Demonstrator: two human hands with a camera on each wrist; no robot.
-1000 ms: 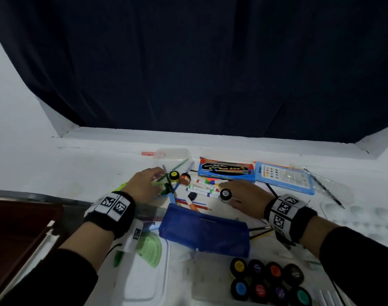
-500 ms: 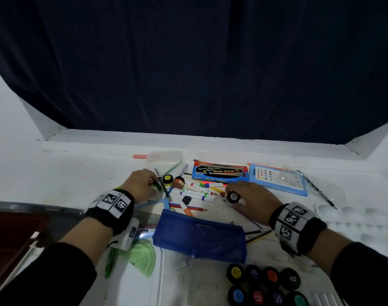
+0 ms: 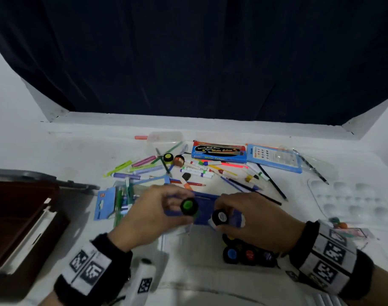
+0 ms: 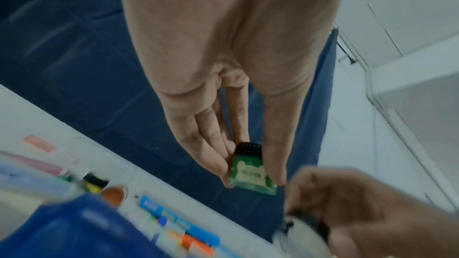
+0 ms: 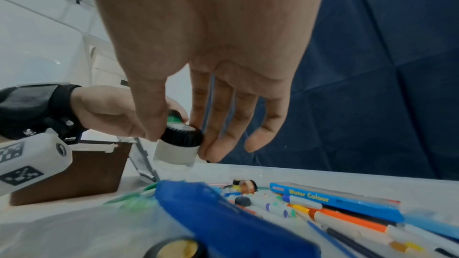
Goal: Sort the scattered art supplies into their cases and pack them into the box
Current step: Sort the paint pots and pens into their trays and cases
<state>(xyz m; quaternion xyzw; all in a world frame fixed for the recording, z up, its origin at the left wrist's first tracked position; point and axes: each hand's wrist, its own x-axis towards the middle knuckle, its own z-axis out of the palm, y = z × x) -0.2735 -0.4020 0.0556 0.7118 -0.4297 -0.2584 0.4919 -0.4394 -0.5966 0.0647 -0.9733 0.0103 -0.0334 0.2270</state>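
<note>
My left hand [image 3: 178,208] pinches a green paint jar [image 3: 188,206] with a black cap, held above the blue pouch [image 3: 205,198]. The left wrist view shows the jar [image 4: 250,170] between thumb and fingers. Close to its right, my right hand [image 3: 227,214] grips a white paint jar [image 3: 219,217] by its black cap. The right wrist view shows that jar [image 5: 178,144] hanging from the fingertips above the table. Several more paint jars [image 3: 240,255] stand grouped below my right hand, partly hidden by it. The brown box [image 3: 16,217] lies open at the left.
Markers, pencils and brushes [image 3: 195,171] lie scattered behind the pouch, with a yellow jar [image 3: 168,157] and a brown jar [image 3: 179,161]. Further back are a water colour box [image 3: 219,151] and a blue card pack [image 3: 274,157]. A white palette [image 3: 352,202] sits right.
Both hands have drawn back from the marker pile toward me, each carrying a paint jar. They now hold the jars close together over the blue pouch.
</note>
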